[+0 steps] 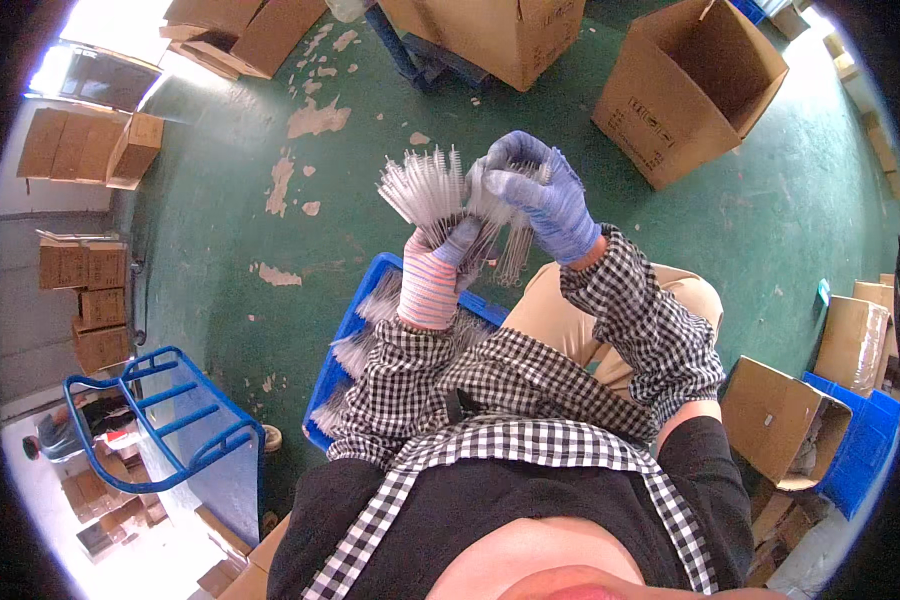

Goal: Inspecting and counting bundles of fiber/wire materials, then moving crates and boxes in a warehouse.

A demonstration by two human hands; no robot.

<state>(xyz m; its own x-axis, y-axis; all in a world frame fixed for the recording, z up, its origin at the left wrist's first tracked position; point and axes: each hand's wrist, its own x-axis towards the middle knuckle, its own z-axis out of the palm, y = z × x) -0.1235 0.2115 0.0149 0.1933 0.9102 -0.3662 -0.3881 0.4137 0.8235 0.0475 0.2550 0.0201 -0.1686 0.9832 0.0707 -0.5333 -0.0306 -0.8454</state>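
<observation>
The striped-gloved left grip (434, 268) clutches slim white-bristled wire brushes (422, 192) while the blue-gloved right grip (548, 205) pinches more, and loosening either could scatter some.

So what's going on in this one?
A person handles white-bristled wire brushes with both gloved hands. The left hand holds a fanned bunch of brushes, bristles pointing away from the body; the right hand grips another bunch close beside it. Whether the bunches touch is unclear. More brushes lie in the blue crate, partly hidden under the left forearm.
</observation>
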